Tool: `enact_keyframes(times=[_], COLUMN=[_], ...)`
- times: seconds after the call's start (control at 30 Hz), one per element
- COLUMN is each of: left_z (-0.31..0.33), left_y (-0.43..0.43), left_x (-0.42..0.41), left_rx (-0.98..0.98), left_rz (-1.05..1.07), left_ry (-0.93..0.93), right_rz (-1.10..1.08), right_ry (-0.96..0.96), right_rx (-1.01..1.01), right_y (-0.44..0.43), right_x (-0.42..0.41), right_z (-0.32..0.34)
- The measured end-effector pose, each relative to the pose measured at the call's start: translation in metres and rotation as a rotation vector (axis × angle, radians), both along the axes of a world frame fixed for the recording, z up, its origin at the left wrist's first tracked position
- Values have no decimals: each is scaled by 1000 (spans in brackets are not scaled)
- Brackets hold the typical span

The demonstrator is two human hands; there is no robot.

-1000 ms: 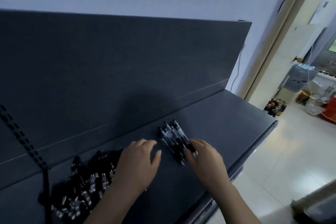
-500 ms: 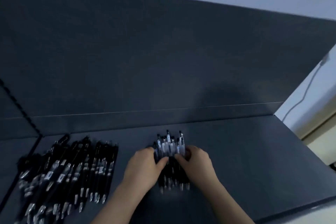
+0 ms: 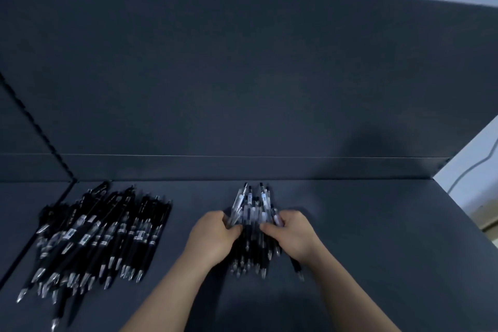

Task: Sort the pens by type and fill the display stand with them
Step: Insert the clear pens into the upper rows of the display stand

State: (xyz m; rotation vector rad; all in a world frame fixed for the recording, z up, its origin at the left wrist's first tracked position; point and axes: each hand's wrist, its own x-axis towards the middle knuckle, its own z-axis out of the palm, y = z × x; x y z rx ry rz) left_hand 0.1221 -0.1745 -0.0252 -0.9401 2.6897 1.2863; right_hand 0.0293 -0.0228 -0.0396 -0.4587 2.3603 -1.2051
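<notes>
A bundle of clear-barrelled pens lies on the dark display shelf, tips pointing toward me. My left hand grips the bundle from its left side, thumb pressed against the pens. My right hand grips it from the right, fingers curled round the barrels. The middle of the bundle is hidden between my hands. A large pile of black pens lies spread on the shelf at the left, apart from both hands.
The shelf's upright back panel rises just behind the pens. A perforated upright runs diagonally at the far left. The shelf's right edge drops off toward a pale wall with a cable.
The camera swung left and down, bringing the black pile into view. Both hands closed in from the sides and squeezed the clear pens into a tighter, straighter bundle.
</notes>
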Motion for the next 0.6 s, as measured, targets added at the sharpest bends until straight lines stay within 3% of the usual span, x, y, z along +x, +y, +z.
enact_keyframes(times=[0.37, 0.6], left_z=[4, -1], left_y=[-1, -2], left_x=[-11, -4], left_rx=[-51, 27], left_rz=[61, 3], left_ry=[-59, -31], right_rz=[-43, -51], right_ry=[-93, -107], right_rx=[-77, -102], right_y=[6, 9], right_x=[-1, 1], right_z=[7, 6])
